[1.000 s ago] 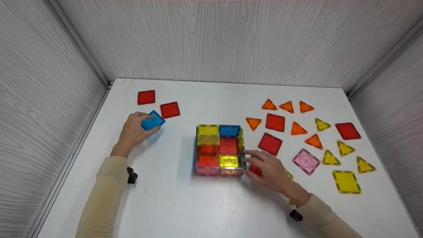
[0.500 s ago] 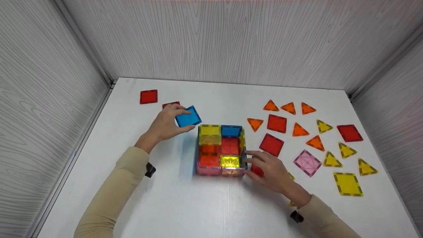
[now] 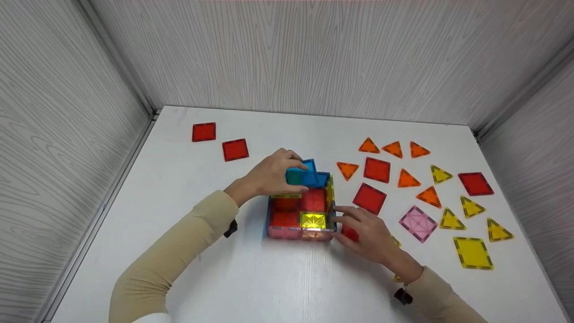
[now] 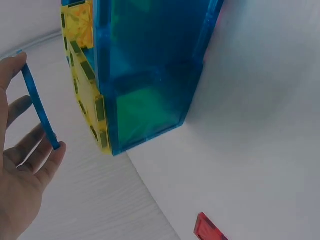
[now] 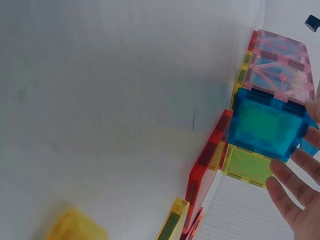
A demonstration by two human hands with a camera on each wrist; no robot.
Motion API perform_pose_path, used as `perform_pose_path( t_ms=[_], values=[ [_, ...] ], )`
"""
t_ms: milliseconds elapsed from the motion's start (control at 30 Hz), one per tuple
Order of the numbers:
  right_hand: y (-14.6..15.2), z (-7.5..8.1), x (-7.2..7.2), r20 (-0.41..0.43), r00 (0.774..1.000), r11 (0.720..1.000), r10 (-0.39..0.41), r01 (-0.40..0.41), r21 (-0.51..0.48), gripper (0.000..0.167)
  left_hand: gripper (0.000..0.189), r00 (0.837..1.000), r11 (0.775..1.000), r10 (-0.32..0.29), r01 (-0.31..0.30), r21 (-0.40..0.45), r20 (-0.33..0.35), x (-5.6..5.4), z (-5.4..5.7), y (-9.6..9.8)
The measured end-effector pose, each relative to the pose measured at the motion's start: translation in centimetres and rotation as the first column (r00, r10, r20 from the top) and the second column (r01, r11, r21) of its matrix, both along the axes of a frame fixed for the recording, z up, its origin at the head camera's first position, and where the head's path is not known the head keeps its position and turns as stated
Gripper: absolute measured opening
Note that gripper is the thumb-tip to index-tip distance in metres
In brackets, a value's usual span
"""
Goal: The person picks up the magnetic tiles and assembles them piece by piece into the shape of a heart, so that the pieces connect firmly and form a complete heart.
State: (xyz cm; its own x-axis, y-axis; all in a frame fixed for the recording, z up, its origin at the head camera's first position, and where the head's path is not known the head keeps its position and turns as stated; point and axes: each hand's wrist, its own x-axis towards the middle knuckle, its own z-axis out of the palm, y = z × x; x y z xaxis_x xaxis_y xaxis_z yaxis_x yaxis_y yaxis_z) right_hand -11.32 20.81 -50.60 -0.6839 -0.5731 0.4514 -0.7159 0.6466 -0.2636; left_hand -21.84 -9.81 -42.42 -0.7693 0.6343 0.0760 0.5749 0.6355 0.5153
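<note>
My left hand [image 3: 277, 174] pinches a blue square magnetic tile [image 3: 307, 167] by its edges above the back of a small box of see-through magnetic tiles [image 3: 283, 233]. In the left wrist view the held tile [image 4: 40, 102] appears edge-on between thumb and fingers, apart from the box's blue wall [image 4: 150, 65]. A yellow square tile [image 4: 90, 92] covers the box's back left corner, mostly behind my hand in the head view. My right hand [image 3: 368, 234] touches the box's right side with spread fingers; the right wrist view shows them at a blue wall tile [image 5: 267, 122].
Two red squares [image 3: 235, 150] lie at the back left. Right of the box are orange triangles [image 3: 408, 178], yellow triangles [image 3: 452, 219], red squares [image 3: 376, 169], a pink square [image 3: 418, 223] and a yellow square [image 3: 473, 253]. A red tile [image 3: 350, 232] lies partly under my right hand.
My left hand has carried the blue tile from beside the red squares at the left, rightwards to above the box's back. My right hand has stayed at the box's right side.
</note>
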Motion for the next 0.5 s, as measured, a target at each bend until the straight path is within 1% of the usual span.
perform_pose_path(
  t_ms=[133, 267, 367, 500],
  values=[
    [0.0, 0.0, 0.0, 0.002, 1.000, 1.000, -0.008, 0.008, 0.005, 0.048, 0.057, 0.999, 0.998, -0.042, 0.043, -0.047, 0.010, -0.4, -0.4, 2.1],
    [0.1, 0.0, 0.0, -0.002, 1.000, 1.000, -0.011, 0.011, -0.005, 0.049, 0.056, 0.996, 0.993, -0.083, 0.083, -0.088, 0.014, -0.6, -0.7, 3.6],
    [0.1, -0.1, 0.2, -0.005, 1.000, 1.000, -0.005, 0.005, -0.024, 0.051, 0.057, 0.994, 0.990, -0.106, 0.107, -0.089, 0.020, -0.7, -0.9, 4.3],
    [0.0, -0.2, 0.3, -0.001, 1.000, 0.999, 0.004, -0.004, -0.034, 0.053, 0.057, 0.994, 0.991, -0.104, 0.106, -0.081, 0.028, -0.8, -1.3, 4.6]
  ],
)
